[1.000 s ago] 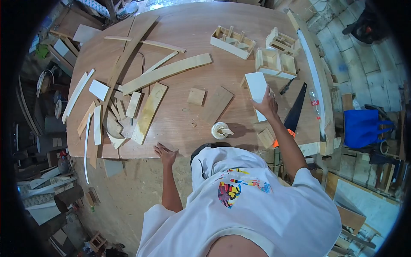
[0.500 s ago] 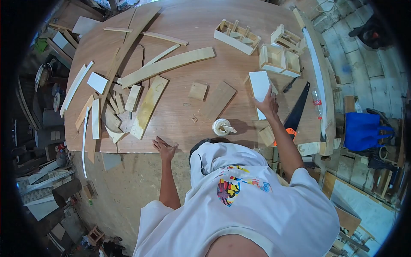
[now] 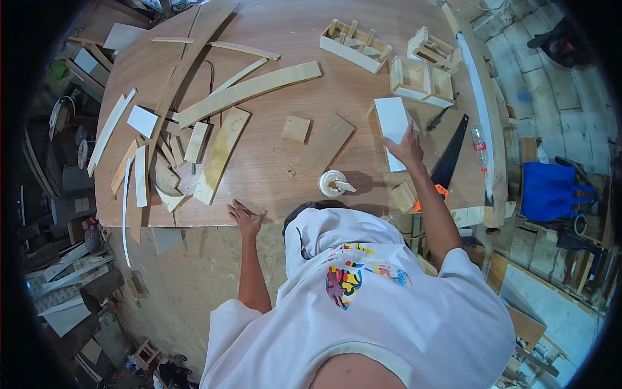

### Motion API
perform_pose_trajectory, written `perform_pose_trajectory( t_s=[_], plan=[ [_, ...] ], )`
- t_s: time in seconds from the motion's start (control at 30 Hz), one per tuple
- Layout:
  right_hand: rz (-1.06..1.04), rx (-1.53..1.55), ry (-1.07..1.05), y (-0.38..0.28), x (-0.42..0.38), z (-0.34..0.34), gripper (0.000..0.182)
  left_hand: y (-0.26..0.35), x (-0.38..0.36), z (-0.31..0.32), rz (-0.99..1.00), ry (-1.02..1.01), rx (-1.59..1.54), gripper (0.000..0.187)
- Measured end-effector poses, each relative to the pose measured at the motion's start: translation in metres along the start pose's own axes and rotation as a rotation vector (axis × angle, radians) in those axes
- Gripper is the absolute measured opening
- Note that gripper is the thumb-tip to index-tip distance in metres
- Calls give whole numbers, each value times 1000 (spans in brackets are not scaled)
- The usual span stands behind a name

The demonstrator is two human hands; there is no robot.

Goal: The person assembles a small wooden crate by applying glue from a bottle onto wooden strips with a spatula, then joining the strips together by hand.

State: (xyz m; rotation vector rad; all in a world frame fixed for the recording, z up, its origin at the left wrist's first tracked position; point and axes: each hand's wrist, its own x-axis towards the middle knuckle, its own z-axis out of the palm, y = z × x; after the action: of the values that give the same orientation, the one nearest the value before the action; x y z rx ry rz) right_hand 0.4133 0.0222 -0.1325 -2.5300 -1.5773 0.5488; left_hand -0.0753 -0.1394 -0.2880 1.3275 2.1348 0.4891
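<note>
My right hand rests flat on the near end of a white rectangular board that lies on the wooden table. My left hand presses on the table's near edge with fingers spread, holding nothing. A small glue pot with a stick in it stands between the two hands. A black handsaw with an orange handle lies just right of my right hand.
Small wooden crates and an open wooden frame stand at the far right. Curved strips and offcuts litter the left half. Two small brown panels lie mid-table. A blue bag hangs at right.
The view shifted slightly; both hands stay where they were, the right on the white board, the left on the table edge.
</note>
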Motion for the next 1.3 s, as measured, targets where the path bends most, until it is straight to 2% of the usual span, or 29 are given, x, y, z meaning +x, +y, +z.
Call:
perform_pose_trajectory(
  t_s=[0.1,0.27,0.37,0.43,0.47,0.53,0.57,0.63,0.7,0.77,0.83,0.9,0.93,1.0,1.03,1.1,1.23,1.3],
  plan=[
    [-19,100,13,12,6,2,111,2,0,-2,-31,-15,3,127],
    [-51,90,12,28,3,-1,111,-7,6,2,-4,-28,33,127],
    [-58,106,21,34,-1,0,111,-4,20,0,-3,-60,230,124],
    [-49,128,34,36,-6,2,111,41,30,-23,-324,-214,367,99],
    [-61,145,33,38,-8,3,111,67,36,-36,-309,-213,377,99],
    [-63,171,44,34,-14,0,111,112,54,-52,-296,-335,458,65],
    [-46,151,32,31,-19,-3,111,103,71,-38,-112,-223,431,49],
    [-18,142,25,30,-26,-2,112,157,79,-36,83,-144,235,40],
    [-36,183,82,35,-30,7,111,207,86,-30,290,-278,-49,30],
    [-18,170,74,35,-37,7,111,251,91,-14,549,-328,-50,28],
    [1,155,65,30,-45,5,110,296,91,0,810,-401,2,36],
    [66,77,20,20,-49,2,111,328,96,25,975,-450,107,47],
    [75,83,25,17,-49,4,111,349,94,31,985,-455,111,47],
    [99,11,53,12,-48,8,111,387,90,39,1149,-521,327,61],
    [106,15,56,10,-48,6,111,402,89,46,1156,-524,330,61],
    [123,34,60,7,-47,3,108,428,90,61,1233,-511,431,75],
    [122,46,0,12,-41,0,108,458,97,85,1361,-499,459,90],
    [50,102,30,19,-39,-3,109,468,99,93,1441,-500,590,106]
  ],
)
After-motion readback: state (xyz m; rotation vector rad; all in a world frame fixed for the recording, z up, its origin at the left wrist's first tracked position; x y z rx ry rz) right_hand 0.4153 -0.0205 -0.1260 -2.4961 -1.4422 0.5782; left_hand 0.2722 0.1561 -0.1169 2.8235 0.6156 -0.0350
